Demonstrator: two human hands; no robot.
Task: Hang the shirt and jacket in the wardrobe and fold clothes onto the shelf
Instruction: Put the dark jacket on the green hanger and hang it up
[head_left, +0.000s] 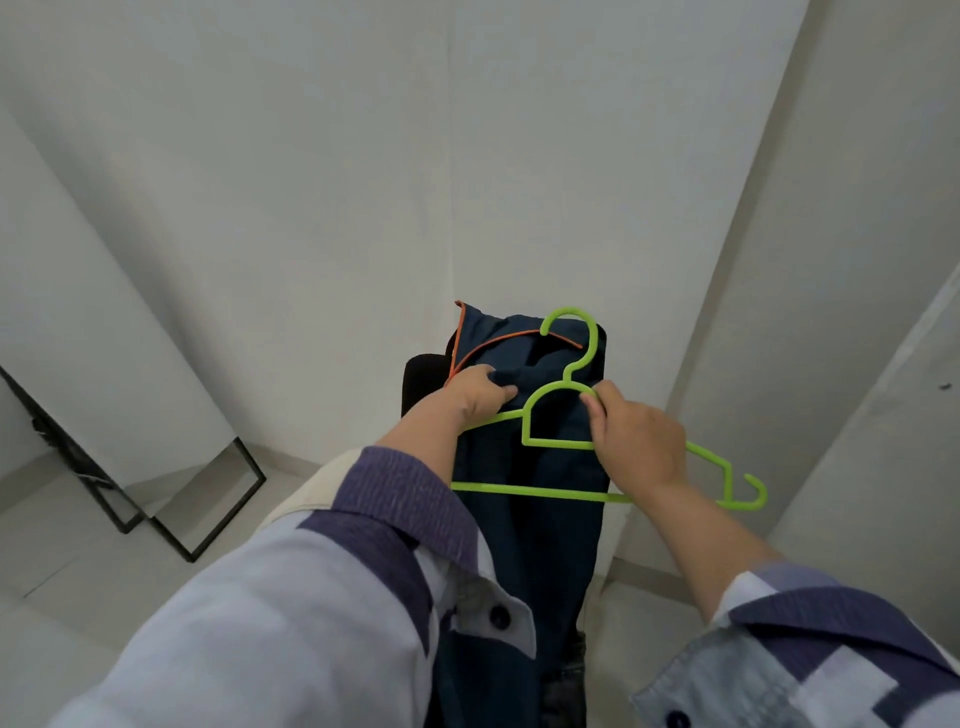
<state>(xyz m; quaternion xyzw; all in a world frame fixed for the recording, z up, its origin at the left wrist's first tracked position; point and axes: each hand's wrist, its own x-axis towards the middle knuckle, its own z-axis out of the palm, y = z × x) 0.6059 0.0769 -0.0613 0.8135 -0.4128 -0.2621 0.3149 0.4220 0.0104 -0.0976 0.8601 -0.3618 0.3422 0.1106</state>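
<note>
A dark navy garment (540, 519) with orange trim at its collar hangs down in front of me, from chest height to the bottom of the view. My left hand (480, 395) grips its fabric just below the collar. My right hand (636, 441) holds a lime green plastic hanger (561, 441) by its neck, laid flat against the front of the garment with the hook pointing up. The hanger's left arm passes behind my left hand.
White walls meet in a corner straight ahead. A black-framed mirror (171, 499) leans against the left wall on the pale tiled floor. A white panel (883, 415) angles in on the right. Something black (421, 384) shows behind the garment.
</note>
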